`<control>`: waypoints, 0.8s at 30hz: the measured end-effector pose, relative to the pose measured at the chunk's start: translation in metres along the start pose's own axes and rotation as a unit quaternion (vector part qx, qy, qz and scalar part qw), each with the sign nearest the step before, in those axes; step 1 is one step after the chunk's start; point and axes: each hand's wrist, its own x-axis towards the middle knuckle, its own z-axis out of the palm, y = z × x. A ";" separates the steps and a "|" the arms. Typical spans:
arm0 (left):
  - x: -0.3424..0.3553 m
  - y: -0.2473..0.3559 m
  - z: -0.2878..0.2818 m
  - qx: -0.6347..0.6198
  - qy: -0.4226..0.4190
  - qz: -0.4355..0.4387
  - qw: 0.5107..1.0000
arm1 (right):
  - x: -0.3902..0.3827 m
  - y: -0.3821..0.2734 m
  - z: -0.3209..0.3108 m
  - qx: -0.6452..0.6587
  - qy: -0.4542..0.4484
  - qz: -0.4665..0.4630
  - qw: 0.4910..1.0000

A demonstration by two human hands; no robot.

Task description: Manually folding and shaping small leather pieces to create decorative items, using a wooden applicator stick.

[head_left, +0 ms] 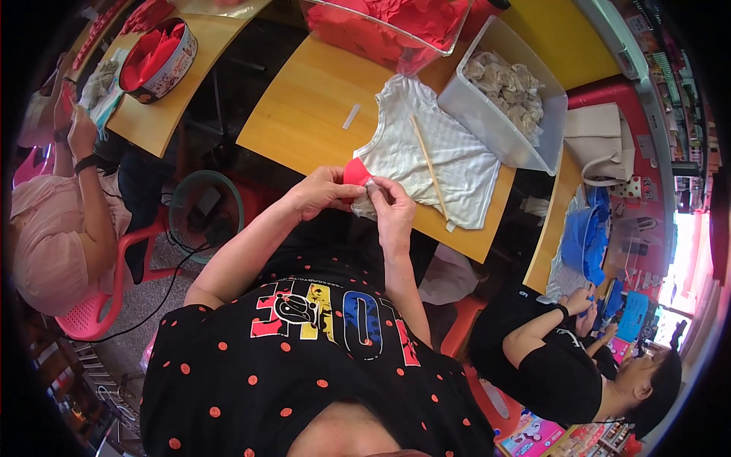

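Red petal-like piece (355, 172) looks bright, small and round-edged.

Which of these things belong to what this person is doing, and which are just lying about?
Likely in use:
red piece, pinched by left hand and right hand
heaped red pieces
white cloth
wooden stick on the cloth

Probably just lying about:
pale handbag
round basket
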 end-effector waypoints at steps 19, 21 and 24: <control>0.002 0.000 0.007 0.175 0.004 0.106 0.979 | 0.009 0.008 -0.009 -0.063 -0.109 -0.075 0.989; 0.000 0.002 0.009 0.171 0.019 0.113 0.979 | 0.009 0.009 -0.011 0.008 -0.138 -0.030 0.990; -0.002 0.011 0.010 0.128 -0.009 0.055 0.990 | 0.008 0.012 -0.010 0.116 -0.091 0.125 0.981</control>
